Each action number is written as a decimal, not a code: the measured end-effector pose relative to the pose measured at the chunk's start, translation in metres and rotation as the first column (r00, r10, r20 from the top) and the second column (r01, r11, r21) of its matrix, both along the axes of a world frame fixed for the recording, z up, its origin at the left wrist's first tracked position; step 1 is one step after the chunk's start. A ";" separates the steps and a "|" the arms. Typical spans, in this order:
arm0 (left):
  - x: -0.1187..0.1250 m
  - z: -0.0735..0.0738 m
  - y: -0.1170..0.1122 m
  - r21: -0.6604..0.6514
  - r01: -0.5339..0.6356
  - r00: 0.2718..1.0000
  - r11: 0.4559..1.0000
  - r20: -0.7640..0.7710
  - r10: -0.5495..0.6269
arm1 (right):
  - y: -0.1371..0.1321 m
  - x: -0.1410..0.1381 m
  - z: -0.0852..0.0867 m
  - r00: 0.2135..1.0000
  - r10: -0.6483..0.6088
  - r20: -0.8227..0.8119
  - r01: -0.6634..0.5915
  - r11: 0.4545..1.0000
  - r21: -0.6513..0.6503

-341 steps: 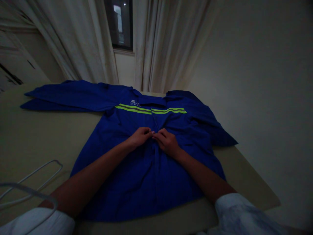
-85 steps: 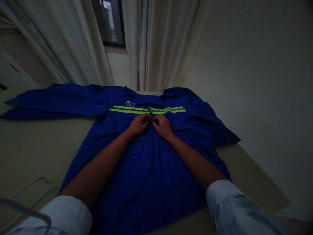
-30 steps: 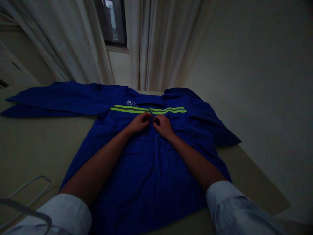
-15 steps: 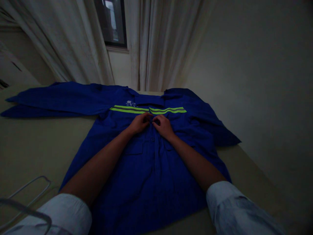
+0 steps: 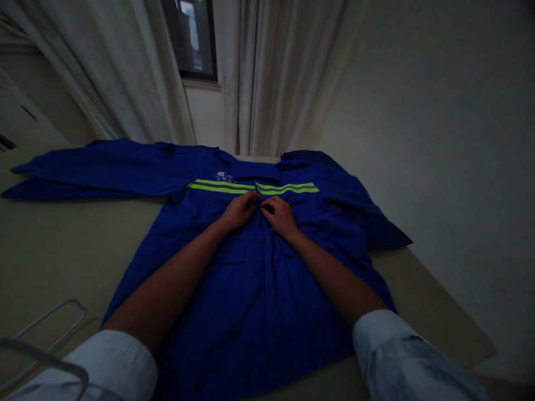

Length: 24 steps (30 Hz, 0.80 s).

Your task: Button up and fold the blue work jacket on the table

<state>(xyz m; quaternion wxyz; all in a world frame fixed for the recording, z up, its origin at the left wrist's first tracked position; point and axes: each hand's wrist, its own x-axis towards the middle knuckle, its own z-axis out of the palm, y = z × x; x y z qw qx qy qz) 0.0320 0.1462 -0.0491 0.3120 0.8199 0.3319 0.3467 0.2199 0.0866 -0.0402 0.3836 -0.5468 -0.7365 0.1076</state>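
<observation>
A blue work shirt (image 5: 251,289) with two yellow-green reflective stripes (image 5: 217,187) across the chest lies flat, front up, on a beige table (image 5: 62,250). Its left sleeve stretches out to the far left. My left hand (image 5: 239,210) and my right hand (image 5: 279,215) meet at the shirt's front opening just below the stripes. Both are closed in a pinch on the front edge of the shirt. What sits between the fingertips is too small and dark to make out.
A white wire hanger (image 5: 42,340) lies on the table at the near left. Pale curtains (image 5: 267,72) and a dark window (image 5: 190,36) stand behind the table. A plain wall fills the right. The table's right edge runs just past the shirt's right sleeve (image 5: 368,217).
Since 11.4 s ago both hands have moved up the front opening, from mid-chest to just under the stripes. Over the last second they have hardly moved.
</observation>
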 end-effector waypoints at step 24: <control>0.001 -0.011 0.017 -0.213 0.092 0.974 0.973 0.222 -0.043 | -0.013 -0.009 0.010 0.975 -0.099 0.200 0.108 0.994 -0.035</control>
